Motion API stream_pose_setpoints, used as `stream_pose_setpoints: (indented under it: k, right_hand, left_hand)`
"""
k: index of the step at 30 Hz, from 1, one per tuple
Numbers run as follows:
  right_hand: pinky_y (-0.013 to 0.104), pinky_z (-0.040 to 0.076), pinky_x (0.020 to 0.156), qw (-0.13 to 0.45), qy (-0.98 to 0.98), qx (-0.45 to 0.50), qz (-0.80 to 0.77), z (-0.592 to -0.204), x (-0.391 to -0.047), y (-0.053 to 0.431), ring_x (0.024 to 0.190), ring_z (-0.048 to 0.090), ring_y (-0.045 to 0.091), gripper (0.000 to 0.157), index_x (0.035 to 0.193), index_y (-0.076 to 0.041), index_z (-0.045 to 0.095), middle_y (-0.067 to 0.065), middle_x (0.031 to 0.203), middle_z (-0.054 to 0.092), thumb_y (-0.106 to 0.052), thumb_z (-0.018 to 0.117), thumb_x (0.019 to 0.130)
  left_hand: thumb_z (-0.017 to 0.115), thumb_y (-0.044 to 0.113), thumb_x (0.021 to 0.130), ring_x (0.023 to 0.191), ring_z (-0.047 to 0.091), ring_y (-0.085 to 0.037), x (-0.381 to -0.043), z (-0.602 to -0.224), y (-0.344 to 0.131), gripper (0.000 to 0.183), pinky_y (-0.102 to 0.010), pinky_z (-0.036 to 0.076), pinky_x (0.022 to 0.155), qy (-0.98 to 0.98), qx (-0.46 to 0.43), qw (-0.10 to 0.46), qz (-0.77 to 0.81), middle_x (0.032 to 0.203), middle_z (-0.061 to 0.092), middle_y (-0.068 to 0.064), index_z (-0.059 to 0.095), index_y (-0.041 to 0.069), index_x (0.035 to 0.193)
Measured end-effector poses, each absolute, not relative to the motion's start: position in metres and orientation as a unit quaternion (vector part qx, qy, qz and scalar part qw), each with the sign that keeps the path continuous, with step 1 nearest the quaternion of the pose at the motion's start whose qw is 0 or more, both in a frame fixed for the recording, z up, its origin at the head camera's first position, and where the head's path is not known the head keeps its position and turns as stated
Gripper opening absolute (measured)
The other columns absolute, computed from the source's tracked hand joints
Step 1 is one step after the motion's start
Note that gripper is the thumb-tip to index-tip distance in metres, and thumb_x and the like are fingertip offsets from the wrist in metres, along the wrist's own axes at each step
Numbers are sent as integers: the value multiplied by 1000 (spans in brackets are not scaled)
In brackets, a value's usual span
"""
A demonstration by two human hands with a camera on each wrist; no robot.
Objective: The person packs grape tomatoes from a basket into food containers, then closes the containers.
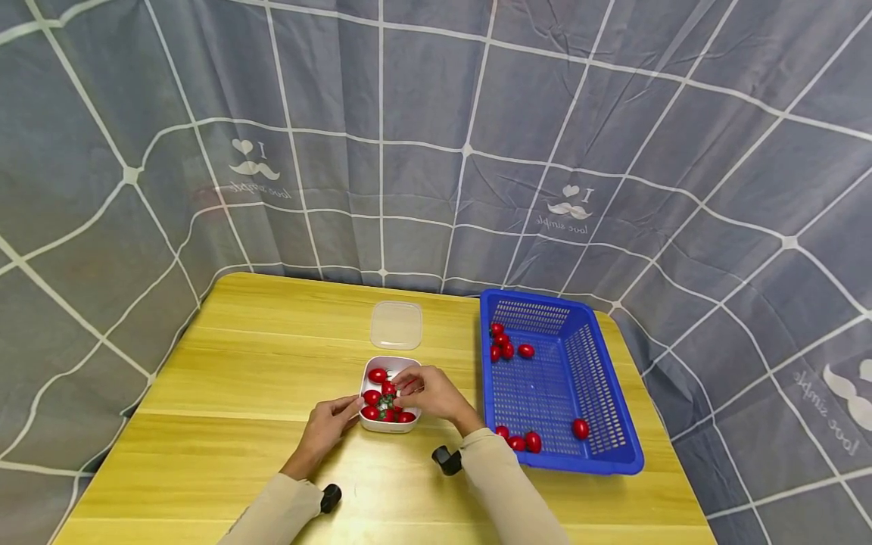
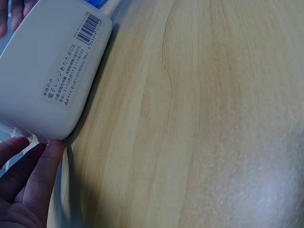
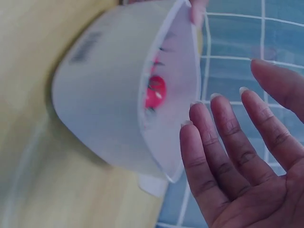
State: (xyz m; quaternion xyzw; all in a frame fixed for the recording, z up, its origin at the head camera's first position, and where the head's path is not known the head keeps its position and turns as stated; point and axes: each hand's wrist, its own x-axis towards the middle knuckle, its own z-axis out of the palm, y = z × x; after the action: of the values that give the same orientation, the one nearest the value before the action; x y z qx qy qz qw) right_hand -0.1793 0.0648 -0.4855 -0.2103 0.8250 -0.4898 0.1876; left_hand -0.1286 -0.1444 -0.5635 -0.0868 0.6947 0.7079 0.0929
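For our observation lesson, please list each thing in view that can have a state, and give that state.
White container: upright, uncovered, partly filled
Lid: off, lying flat on the table
Blue basket: upright, uncovered
Tomatoes: red, some in the container, others in the basket
Curtain: hanging, wrinkled
Left hand: touching the container
Right hand: over the container, nothing visibly held

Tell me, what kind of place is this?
Probably a little indoor workspace: there's a wood-grain table with a grey checked curtain behind it, plus a blue basket and a white box, both holding red tomatoes.
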Motion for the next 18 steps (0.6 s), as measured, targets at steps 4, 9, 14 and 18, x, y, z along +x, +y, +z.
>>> stream_pose_setpoints:
  k: [4,9,14,18]
  right_hand:
    - [19,53,69,176,825,-208,-495,-472,-179,77,84,63,25,26,107,7,66,24,99,66,-1,73,82]
    - [26,56,75,161,828,-200,-498,-447,-176,94,91,64,36,26,110,9,65,28,105,64,2,69,85]
    - [30,57,77,150,831,-167,-510,-440,-179,118,93,63,37,27,111,8,64,30,107,62,-1,70,86]
    - [29,56,75,130,837,-138,-513,-449,-184,143,89,64,29,28,111,4,66,26,106,63,-6,72,85]
  left_hand:
    - [57,11,98,122,51,-38,-129,-564,-145,40,-32,51,94,691,-84,95,711,132,51,-32,53,-18,126]
    - [57,11,98,121,52,-38,-129,-565,-145,39,-32,52,93,695,-83,93,709,131,52,-32,54,-17,125]
    - [57,13,98,121,52,-38,-129,-565,-145,40,-31,52,93,699,-81,93,704,131,52,-32,54,-17,125]
    - [57,13,98,121,52,-38,-129,-565,-145,40,-31,52,93,696,-81,91,708,130,52,-32,54,-17,125]
